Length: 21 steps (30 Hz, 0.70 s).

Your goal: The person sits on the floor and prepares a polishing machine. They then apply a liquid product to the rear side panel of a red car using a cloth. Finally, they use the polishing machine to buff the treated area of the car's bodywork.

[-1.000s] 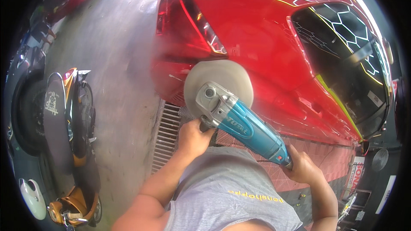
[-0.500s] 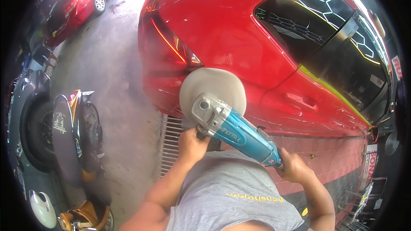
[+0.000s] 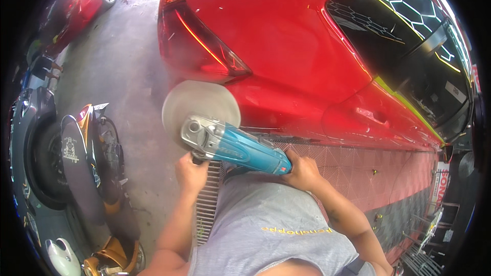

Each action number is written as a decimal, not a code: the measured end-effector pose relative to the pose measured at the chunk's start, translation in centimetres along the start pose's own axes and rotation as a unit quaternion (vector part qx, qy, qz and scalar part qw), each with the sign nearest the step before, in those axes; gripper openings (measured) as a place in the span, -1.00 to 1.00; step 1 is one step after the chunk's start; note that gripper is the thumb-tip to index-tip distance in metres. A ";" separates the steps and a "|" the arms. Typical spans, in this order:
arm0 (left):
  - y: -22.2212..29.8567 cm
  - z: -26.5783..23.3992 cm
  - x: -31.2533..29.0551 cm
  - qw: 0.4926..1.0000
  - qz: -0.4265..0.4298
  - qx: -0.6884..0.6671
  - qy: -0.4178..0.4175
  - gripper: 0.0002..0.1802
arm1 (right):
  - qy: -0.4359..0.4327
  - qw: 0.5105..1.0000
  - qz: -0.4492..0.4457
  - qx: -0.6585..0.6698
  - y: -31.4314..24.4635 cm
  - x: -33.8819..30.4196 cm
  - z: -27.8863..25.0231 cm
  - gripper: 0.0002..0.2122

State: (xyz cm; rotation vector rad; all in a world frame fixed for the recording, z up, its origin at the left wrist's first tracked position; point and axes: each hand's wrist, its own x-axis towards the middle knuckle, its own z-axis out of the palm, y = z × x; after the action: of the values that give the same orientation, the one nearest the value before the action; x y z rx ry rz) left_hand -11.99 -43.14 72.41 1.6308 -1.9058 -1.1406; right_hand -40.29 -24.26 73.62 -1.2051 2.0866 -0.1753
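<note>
A polisher with a teal body [image 3: 250, 149] and a silver metal head slants across the view in front of me. Its round off-white pad [image 3: 202, 103] overlaps the rear lower corner of a red car [image 3: 291, 36], just below the glowing tail light [image 3: 204, 43]. Whether the pad touches the paint I cannot tell. My left hand [image 3: 192, 175] is closed around the dark side handle by the metal head. My right hand [image 3: 303, 170] wraps the rear end of the teal body.
A floor grate [image 3: 207, 209] and reddish floor tiles [image 3: 358, 174] lie beneath the car's side. On the left stand a motorcycle [image 3: 84, 158], an orange-brown scooter part [image 3: 115, 258], a white rounded shell [image 3: 62, 258] and a dark vehicle's wheel [image 3: 46, 153]. Another red car [image 3: 87, 0] and a person [image 3: 45, 66] are farther off.
Both hands have carried the polisher to the left, and its pad has gone from the panel under the tail light to the car's rear corner. My view has shifted a little.
</note>
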 end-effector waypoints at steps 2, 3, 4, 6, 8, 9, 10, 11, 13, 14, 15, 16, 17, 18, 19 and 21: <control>0.1 0.7 -0.4 1.000 0.001 0.022 -0.012 -0.71 | 0.016 1.000 -0.018 0.003 0.8 -0.3 -0.1 -0.58; 0.0 1.2 -0.8 0.999 0.002 0.034 -0.018 -0.71 | 0.025 0.999 -0.026 0.006 1.5 -0.6 -0.1 -0.61; -0.3 2.4 -1.3 0.999 0.027 0.011 -0.040 -0.71 | 0.038 0.999 -0.012 0.023 3.2 -0.9 0.6 -0.63; 1.3 5.3 -2.5 0.993 0.063 -0.013 -0.100 -0.69 | 0.046 0.995 0.034 0.079 7.3 -2.4 2.0 -0.55; 3.1 8.6 -3.3 0.980 0.115 -0.002 -0.163 -0.71 | 0.049 0.989 0.078 0.119 11.3 -4.4 3.1 -0.44; 4.2 10.0 -3.2 0.969 0.154 0.018 -0.192 -0.73 | 0.078 0.981 0.065 0.163 12.8 -5.6 4.1 -0.44; 5.4 11.4 -3.5 0.959 0.149 0.023 -0.238 -0.72 | 0.103 0.972 0.050 0.205 14.5 -7.0 4.9 -0.44; 6.5 12.5 -3.9 0.948 0.141 0.028 -0.285 -0.70 | 0.127 0.960 0.036 0.248 16.0 -8.0 5.7 -0.44; 7.9 14.2 -4.5 0.930 0.200 0.031 -0.308 -0.68 | 0.120 0.952 0.053 0.276 18.6 -9.6 6.8 -0.33; 8.6 14.0 -4.6 0.919 0.200 0.062 -0.334 -0.64 | 0.117 0.948 0.060 0.289 19.3 -10.1 7.4 -0.27; 8.4 13.8 -4.6 0.918 0.179 0.079 -0.345 -0.63 | 0.124 0.951 0.061 0.278 19.7 -10.2 8.4 -0.30; 8.1 13.4 -4.3 0.915 0.158 0.100 -0.357 -0.62 | 0.131 0.952 0.062 0.270 19.2 -9.9 8.6 -0.33; 7.3 12.7 -4.0 0.912 0.137 0.121 -0.369 -0.60 | 0.138 0.953 0.065 0.262 18.3 -9.6 9.0 -0.36; 5.8 11.8 -3.4 0.918 0.195 0.053 -0.342 -0.56 | 0.121 0.960 0.056 0.248 17.2 -8.9 9.2 -0.39; 4.4 10.8 -2.8 0.924 0.169 0.076 -0.334 -0.58 | 0.103 0.965 0.044 0.235 15.7 -7.8 9.1 -0.42; 1.5 8.1 -1.3 0.943 0.114 0.053 -0.310 -0.66 | 0.093 0.971 0.025 0.219 12.0 -5.8 8.5 -0.51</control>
State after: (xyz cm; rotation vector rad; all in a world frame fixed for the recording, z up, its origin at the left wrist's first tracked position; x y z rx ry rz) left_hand -18.59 -39.27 69.04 1.1239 -2.4939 -1.6010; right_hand -41.57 -11.04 65.03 -0.8930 2.0839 -0.7098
